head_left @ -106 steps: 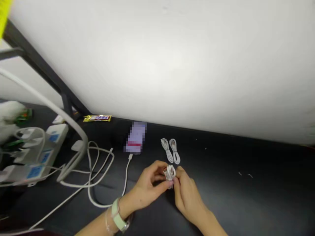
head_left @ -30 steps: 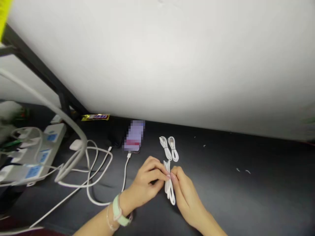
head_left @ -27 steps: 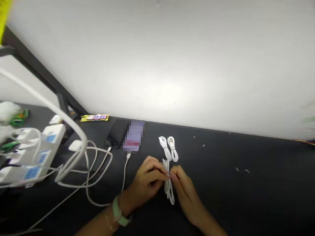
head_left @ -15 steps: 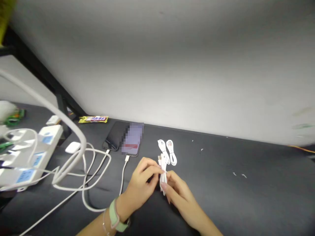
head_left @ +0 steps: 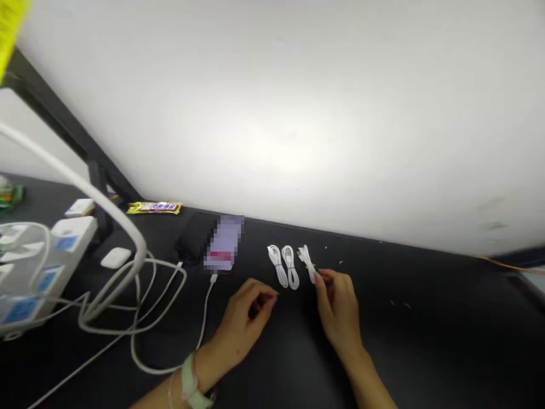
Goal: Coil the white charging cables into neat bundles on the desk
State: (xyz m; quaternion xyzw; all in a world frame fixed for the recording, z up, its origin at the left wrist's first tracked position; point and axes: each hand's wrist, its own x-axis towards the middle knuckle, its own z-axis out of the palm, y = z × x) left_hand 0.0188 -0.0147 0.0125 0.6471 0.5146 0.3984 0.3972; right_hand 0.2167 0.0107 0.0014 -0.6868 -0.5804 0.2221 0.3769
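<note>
My right hand (head_left: pixel 339 307) pinches the lower end of a coiled white USB cable (head_left: pixel 307 263) at the desk surface. Two more coiled white cables, a left one (head_left: pixel 278 266) and a middle one (head_left: pixel 290 267), lie side by side to its left, each bound round its middle with a thin dark tie. My left hand (head_left: pixel 247 312) is closed over the desk, below and left of these bundles. Its thumb and fingertips are pressed together; whether something small is between them is hidden.
On the left lie a phone (head_left: pixel 221 250) with a white cable plugged in, a darker phone (head_left: pixel 191 238), a wrapped snack bar (head_left: pixel 155 208) and a white case (head_left: pixel 116 258). A power strip (head_left: pixel 74 233) and looping white cords (head_left: pixel 140 244) fill the left side. Small white scraps (head_left: pixel 400 305) lie right.
My right hand has carried the cable bundle from between both hands to the right of the other two. My left hand has let go of that bundle and stays left.
</note>
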